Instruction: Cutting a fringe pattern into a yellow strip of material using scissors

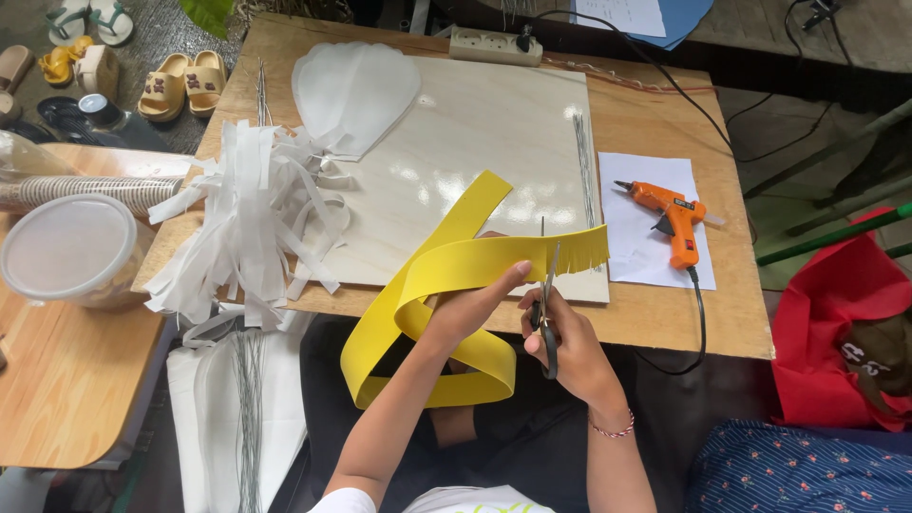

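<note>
While left hand (475, 302) pinches yellow strip (446, 275) and right hand (560, 337) grips scissors (548, 304): orange glue gun (670, 220) right of centre, white fringe pile (252, 223) left, wooden table (655, 318).

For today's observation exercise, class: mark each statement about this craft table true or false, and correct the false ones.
1. The right hand holds scissors cutting a fringe into the yellow strip. True.
2. The left hand rests on the glue gun. False: it holds the yellow strip; the glue gun lies apart on white paper.
3. The glue gun is orange. True.
4. The cut strips piled at the left are red. False: they are white.
</note>
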